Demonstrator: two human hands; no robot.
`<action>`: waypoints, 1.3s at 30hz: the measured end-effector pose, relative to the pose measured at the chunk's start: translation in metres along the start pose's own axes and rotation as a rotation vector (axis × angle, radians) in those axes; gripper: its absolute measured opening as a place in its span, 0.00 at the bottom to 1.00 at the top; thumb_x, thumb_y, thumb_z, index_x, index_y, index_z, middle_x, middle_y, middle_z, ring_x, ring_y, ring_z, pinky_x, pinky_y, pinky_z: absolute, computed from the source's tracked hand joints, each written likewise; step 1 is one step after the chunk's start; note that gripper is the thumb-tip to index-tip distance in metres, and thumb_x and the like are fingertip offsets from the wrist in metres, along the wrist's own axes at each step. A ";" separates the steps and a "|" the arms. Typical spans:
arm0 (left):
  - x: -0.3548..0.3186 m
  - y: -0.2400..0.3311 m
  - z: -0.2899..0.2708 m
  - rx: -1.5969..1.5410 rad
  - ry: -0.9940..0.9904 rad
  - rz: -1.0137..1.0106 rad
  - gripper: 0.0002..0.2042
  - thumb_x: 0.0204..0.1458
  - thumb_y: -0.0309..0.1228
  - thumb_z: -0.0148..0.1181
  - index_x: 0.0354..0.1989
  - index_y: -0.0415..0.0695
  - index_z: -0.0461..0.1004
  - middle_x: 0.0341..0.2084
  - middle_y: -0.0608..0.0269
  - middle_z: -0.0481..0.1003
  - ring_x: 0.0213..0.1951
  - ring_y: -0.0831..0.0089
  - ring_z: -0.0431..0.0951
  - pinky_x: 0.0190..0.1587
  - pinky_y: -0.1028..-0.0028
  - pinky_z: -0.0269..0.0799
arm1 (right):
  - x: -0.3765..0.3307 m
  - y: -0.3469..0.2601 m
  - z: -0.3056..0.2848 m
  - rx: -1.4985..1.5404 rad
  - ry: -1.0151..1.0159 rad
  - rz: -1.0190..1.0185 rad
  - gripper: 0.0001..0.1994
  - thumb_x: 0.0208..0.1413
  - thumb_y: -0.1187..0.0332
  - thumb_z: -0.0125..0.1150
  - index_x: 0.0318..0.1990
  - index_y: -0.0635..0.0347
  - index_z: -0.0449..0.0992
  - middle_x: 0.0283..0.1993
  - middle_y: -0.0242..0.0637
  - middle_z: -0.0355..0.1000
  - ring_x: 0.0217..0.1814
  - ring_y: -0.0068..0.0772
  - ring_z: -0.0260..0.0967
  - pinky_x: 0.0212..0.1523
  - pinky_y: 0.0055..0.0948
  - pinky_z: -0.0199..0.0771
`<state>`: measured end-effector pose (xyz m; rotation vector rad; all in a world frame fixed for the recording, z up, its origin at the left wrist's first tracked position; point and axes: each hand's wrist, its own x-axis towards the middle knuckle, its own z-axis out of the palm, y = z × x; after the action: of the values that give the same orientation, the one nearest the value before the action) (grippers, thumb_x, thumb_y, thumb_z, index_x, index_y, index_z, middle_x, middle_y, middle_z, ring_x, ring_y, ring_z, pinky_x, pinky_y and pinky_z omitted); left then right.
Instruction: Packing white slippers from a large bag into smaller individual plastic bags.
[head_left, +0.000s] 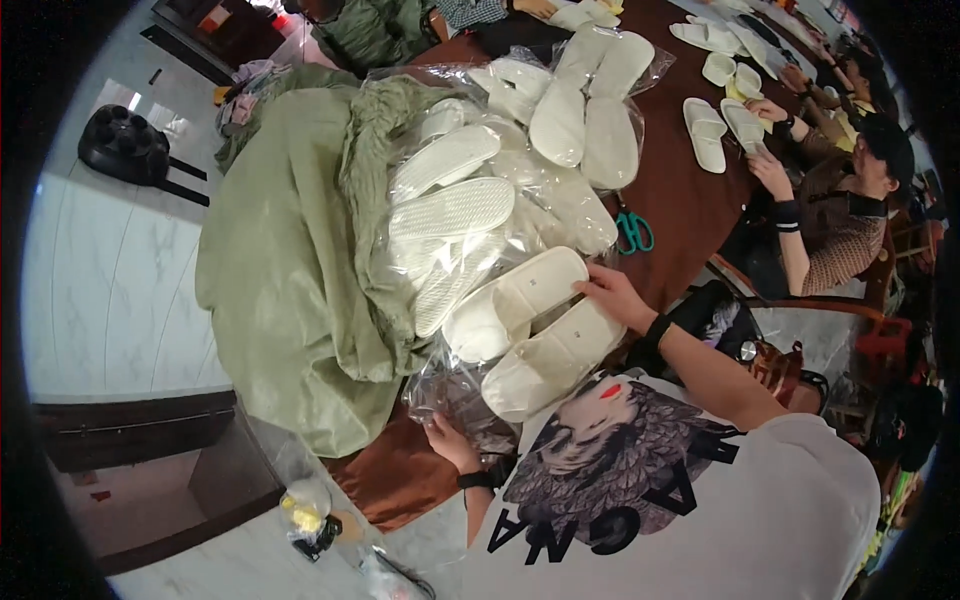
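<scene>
Two white slippers lie side by side in front of me, the upper slipper (515, 300) and the lower slipper (550, 358), on a clear plastic bag (450, 385). My right hand (612, 295) rests flat with fingers spread on their heel ends, touching both. My left hand (447, 440) is at the table's near edge, fingers closed on the crumpled plastic bag beneath the slippers.
A heap of bagged white slippers (470, 190) fills the brown table (690, 200) beside a green cloth (290, 260). Teal scissors (633, 232) lie to the right. Another person (840, 210) at the far right handles more slippers (705, 130). A black chair base (125, 145) stands on the floor.
</scene>
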<state>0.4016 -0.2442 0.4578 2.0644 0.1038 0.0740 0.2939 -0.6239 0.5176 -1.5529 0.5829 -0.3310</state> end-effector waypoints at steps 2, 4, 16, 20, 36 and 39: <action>0.011 0.006 -0.016 -0.030 0.001 -0.037 0.16 0.63 0.35 0.49 0.42 0.30 0.70 0.33 0.53 0.75 0.31 0.64 0.71 0.37 0.67 0.68 | -0.003 -0.007 -0.004 -0.190 -0.039 0.046 0.13 0.59 0.67 0.58 0.49 0.63 0.73 0.37 0.26 0.71 0.38 0.15 0.65 0.39 0.22 0.69; 0.020 0.007 -0.025 -0.065 -0.012 -0.070 0.16 0.63 0.35 0.49 0.43 0.30 0.70 0.33 0.53 0.75 0.31 0.63 0.71 0.37 0.66 0.68 | -0.002 -0.001 -0.015 -0.184 -0.046 0.012 0.13 0.59 0.68 0.57 0.49 0.65 0.73 0.36 0.27 0.71 0.38 0.15 0.65 0.39 0.22 0.69; 0.031 -0.037 -0.035 0.110 -0.074 -0.001 0.17 0.61 0.35 0.52 0.47 0.30 0.71 0.43 0.42 0.75 0.42 0.54 0.75 0.47 0.63 0.68 | -0.042 -0.032 -0.026 -0.205 -0.044 -0.031 0.09 0.58 0.66 0.58 0.39 0.64 0.71 0.26 0.28 0.65 0.31 0.16 0.58 0.33 0.24 0.65; 0.047 0.026 -0.027 -0.107 0.120 0.303 0.17 0.60 0.34 0.52 0.49 0.31 0.70 0.47 0.43 0.73 0.48 0.52 0.71 0.53 0.61 0.63 | -0.058 -0.044 -0.028 -0.335 -0.043 -0.078 0.09 0.59 0.66 0.58 0.37 0.64 0.70 0.24 0.33 0.65 0.28 0.18 0.58 0.31 0.26 0.64; 0.101 -0.020 -0.009 0.446 -0.121 0.466 0.09 0.58 0.31 0.51 0.32 0.37 0.72 0.30 0.47 0.74 0.35 0.49 0.71 0.40 0.54 0.63 | -0.087 -0.067 -0.117 -0.136 0.395 -0.149 0.13 0.61 0.66 0.55 0.50 0.62 0.72 0.38 0.25 0.70 0.37 0.16 0.67 0.38 0.20 0.69; 0.101 -0.003 -0.004 0.501 -0.105 0.538 0.09 0.58 0.31 0.52 0.34 0.36 0.73 0.32 0.46 0.74 0.38 0.48 0.71 0.40 0.54 0.63 | -0.085 -0.057 -0.169 0.014 0.578 -0.180 0.12 0.61 0.65 0.55 0.48 0.62 0.73 0.36 0.25 0.71 0.34 0.14 0.67 0.36 0.18 0.68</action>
<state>0.5010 -0.2284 0.4582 2.5387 -0.5530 0.2934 0.1410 -0.7190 0.5990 -1.4958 0.8828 -0.9365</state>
